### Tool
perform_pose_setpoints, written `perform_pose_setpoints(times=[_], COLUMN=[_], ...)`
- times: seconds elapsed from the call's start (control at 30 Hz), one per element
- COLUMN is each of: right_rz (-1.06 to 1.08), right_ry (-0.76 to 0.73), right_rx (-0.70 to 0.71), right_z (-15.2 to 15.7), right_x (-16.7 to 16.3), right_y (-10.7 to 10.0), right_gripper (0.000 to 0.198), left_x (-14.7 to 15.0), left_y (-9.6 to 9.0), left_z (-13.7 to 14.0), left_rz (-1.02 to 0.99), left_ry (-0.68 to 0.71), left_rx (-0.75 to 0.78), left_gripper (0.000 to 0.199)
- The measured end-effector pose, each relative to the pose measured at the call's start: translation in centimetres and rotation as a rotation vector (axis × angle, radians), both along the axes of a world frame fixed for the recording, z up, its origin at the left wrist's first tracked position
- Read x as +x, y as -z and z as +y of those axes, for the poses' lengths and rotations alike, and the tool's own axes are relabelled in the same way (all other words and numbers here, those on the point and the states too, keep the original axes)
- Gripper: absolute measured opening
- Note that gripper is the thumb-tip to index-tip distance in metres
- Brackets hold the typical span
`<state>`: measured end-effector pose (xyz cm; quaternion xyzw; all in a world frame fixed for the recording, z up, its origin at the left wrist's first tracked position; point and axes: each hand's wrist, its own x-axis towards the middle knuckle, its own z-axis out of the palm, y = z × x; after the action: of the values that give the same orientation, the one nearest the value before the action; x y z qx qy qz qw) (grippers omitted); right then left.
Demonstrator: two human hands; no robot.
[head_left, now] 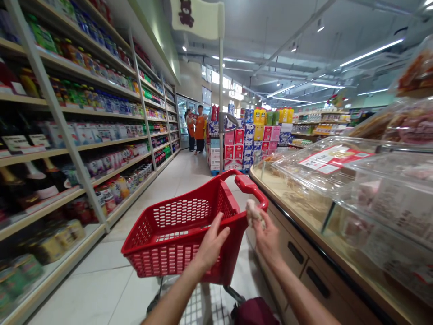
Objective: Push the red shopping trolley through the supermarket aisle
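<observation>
A small red shopping cart [184,230] stands turned sideways before me, its basket showing no contents. Over the cart's near rim is my left hand [211,243], thumb and fingers apart with nothing in them; whether it touches the rim I cannot tell. My right hand [267,234] is closed on a crumpled whitish cloth or wipe [253,214], held against or just beside the red handle [252,188]. From behind the cart rises a pole with a cream bear flag [198,18].
Drink shelves [111,113] line the left side. Close on the right runs a wooden display counter [301,253] with clear plastic covers [318,158]. Stacked drink cartons [248,144] stand ahead. Two people [199,128] stand farther down the tiled aisle [179,176].
</observation>
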<state>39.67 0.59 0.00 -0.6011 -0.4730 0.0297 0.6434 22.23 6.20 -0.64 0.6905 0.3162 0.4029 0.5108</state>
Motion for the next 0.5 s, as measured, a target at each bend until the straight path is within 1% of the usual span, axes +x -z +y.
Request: perform_pose_setpoints(times=[0.03,0.07,0.1,0.13,0.2,0.27,0.33,0.43,0.5], right_rz=[-0.118,-0.259,-0.379,-0.47,-0.608,-0.665,-0.665,-0.655,-0.678], right_ry=[0.111,0.194,0.232,0.227,0.124,0.022,0.006,0.004,-0.045], right_rx=[0.02,0.037,0.034,0.007,-0.077,-0.173,-0.232,-0.255,-0.259], right_z=[0.2,0.6,1.0,1.6,3.0,4.6,6.2,7.4,7.0], right_x=[1.9,3.6,5.3,6.6,8.4,9.1,9.4,9.6,9.4], right_y=[-0.9,-1.7,-2.3,-2.8,-3.3,-3.3,-3.5,-4.2,-4.5], right_gripper=[0.036,0.034,0.031,0.029,0.027,0.028,0.028,0.025,0.023], left_x=[-1.4,-2.7,-4.0,-5.0,-6.4,-6.8,-6.7,-6.4,-6.2], left_y=[0.8,1.7,2.7,3.7,5.3,6.3,6.5,6.0,5.8], left_z=[1.0,2.0,2.7,3.3,3.8,3.9,3.8,3.7,3.8], left_rz=[0.178,0.391,0.597,0.767,0.973,1.064,1.103,1.124,1.131], left_ry=[-0.158,-0.317,-0.426,-0.46,-0.461,-0.452,-0.448,-0.411,-0.42], left_rx=[0.113,0.194,0.232,0.279,0.419,0.5,0.519,0.542,0.55], left_gripper=[0.061,0.06,0.058,0.057,0.056,0.057,0.058,0.057,0.054])
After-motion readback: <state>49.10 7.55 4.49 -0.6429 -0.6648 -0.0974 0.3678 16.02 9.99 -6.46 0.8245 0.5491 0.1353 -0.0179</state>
